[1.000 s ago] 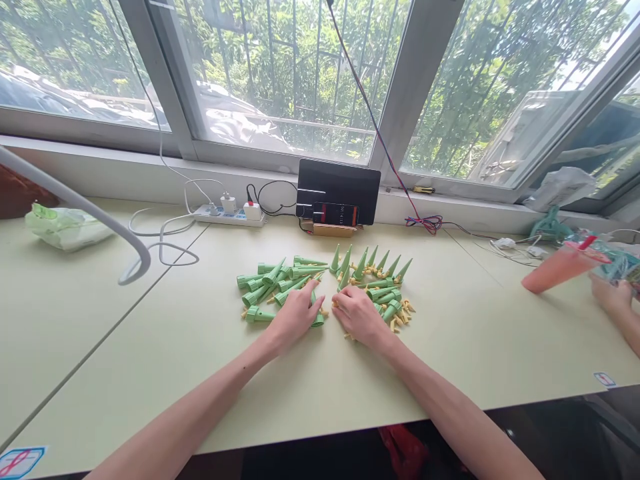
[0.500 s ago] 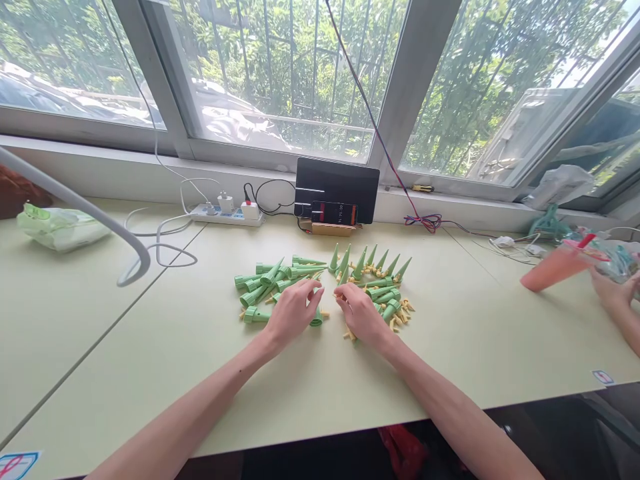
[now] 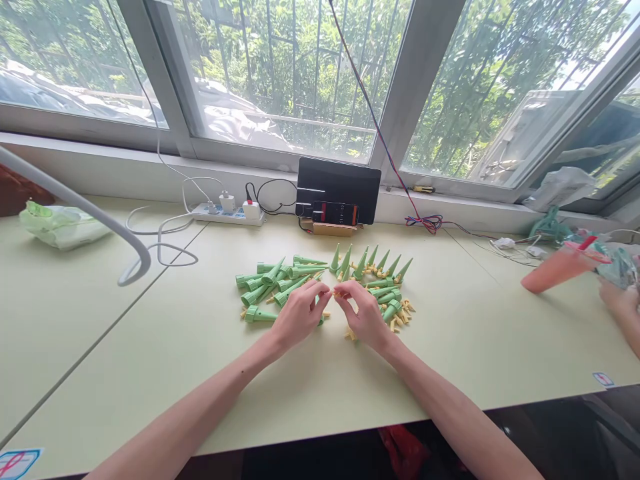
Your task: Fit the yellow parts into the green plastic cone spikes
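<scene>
My left hand [image 3: 303,309] and my right hand [image 3: 362,312] meet fingertip to fingertip over the middle of the table, both pinched closed. A bit of yellow shows at my right fingertips, apparently a small yellow plastic piece [image 3: 336,294]. What my left fingers hold, if anything, is hidden. Left of my hands lies a pile of green plastic spikes [image 3: 257,315] with ribbed collars. Beyond my right hand, several green spikes [image 3: 360,265] stand point up, while others lie on their sides. Loose yellow plastic pieces [image 3: 400,319] are scattered beside that hand.
A phone [image 3: 336,213] leans against a black panel [image 3: 370,190] at the back. To its left is a power strip [image 3: 227,215] with cables. A tilted cup of red drink [image 3: 563,267] stands at right, near another person's hand [image 3: 620,307]. A white curved bar [image 3: 120,233] crosses the left side.
My hands have come together until their fingertips meet; a gap was between them before. The other person's hand at the right edge has shifted slightly. The piles look the same.
</scene>
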Demonstrator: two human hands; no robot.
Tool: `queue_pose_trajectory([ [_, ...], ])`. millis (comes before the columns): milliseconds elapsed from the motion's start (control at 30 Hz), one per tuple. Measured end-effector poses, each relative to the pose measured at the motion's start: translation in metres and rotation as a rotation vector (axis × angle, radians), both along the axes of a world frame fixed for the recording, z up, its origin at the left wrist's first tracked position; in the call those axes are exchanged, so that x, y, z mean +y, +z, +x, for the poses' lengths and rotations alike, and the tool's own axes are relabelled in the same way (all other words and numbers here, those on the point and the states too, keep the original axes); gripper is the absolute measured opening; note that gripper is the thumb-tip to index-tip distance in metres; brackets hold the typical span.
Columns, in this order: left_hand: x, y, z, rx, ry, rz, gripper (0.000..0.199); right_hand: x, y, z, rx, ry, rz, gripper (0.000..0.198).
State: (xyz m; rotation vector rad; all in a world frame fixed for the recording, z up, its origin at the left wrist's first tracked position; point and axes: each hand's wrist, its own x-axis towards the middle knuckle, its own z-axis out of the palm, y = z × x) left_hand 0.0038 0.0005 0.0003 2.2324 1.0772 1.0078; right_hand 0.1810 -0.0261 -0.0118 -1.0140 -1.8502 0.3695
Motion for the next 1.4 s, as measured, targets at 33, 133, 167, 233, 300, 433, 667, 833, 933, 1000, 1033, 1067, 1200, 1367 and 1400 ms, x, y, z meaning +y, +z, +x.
queue_pose_trajectory([
  [33, -0.0003, 0.0001, 0.0004, -0.016, -0.004, -0.012, 0.028, -0.0002, 0.0003, -0.0002, 0.001, -0.002, 0.001, 0.015],
  [133, -0.0004, 0.0002, 0.0015, -0.051, -0.007, -0.035, 0.026, -0.0008, 0.0007, -0.0009, 0.003, -0.004, 0.001, 0.016],
  [167, -0.0003, 0.0001, 0.0017, -0.058, -0.007, -0.039, 0.026, -0.0009, 0.0006, -0.001, 0.007, -0.002, -0.005, 0.017],
  [233, -0.0003, 0.0002, 0.0021, -0.076, -0.005, -0.052, 0.025, -0.001, 0.0003, -0.0012, 0.018, 0.005, -0.023, 0.017],
  [300, -0.0008, 0.0006, 0.0025, -0.095, -0.005, -0.067, 0.025, -0.0008, -0.0006, -0.001, 0.023, 0.008, -0.042, 0.017],
  [433, -0.0022, 0.0019, 0.0034, -0.116, -0.007, -0.089, 0.025, 0.0004, -0.0037, -0.0005, 0.024, 0.0, -0.059, 0.013],
  [667, 0.0001, 0.0044, 0.0012, -0.122, 0.105, -0.034, 0.038, 0.0012, -0.0043, -0.0012, 0.132, -0.072, -0.056, 0.011],
  [833, 0.0021, 0.0017, -0.0005, -0.067, 0.121, 0.035, 0.042, -0.0001, -0.0003, -0.0009, 0.165, -0.113, -0.078, 0.012],
  [933, 0.0013, -0.0006, 0.0002, -0.02, 0.104, 0.063, 0.031, -0.0016, 0.0022, -0.0009, 0.173, -0.137, -0.093, 0.015],
  [1000, 0.0001, -0.001, 0.0006, 0.003, 0.095, 0.03, 0.024, -0.0025, 0.0033, -0.0007, 0.185, -0.159, -0.109, 0.017],
  [1033, -0.0005, -0.0009, 0.0008, 0.017, 0.093, 0.003, 0.026, -0.0029, 0.0037, -0.0005, 0.197, -0.172, -0.117, 0.018],
  [1067, -0.001, -0.0007, 0.0008, 0.033, 0.094, -0.021, 0.029, -0.0032, 0.0039, -0.0002, 0.213, -0.186, -0.124, 0.018],
  [1200, -0.002, -0.0001, 0.0007, 0.137, 0.106, -0.045, 0.028, -0.0039, 0.0043, 0.001, 0.289, -0.219, -0.145, 0.019],
  [1367, -0.0014, -0.0013, -0.0004, 0.286, 0.115, -0.004, 0.027, -0.0052, 0.0039, 0.0002, 0.317, -0.213, -0.165, 0.018],
  [1400, -0.0013, -0.0017, -0.0006, 0.309, 0.117, 0.002, 0.028, -0.0054, 0.0035, -0.0003, 0.313, -0.209, -0.167, 0.018],
])
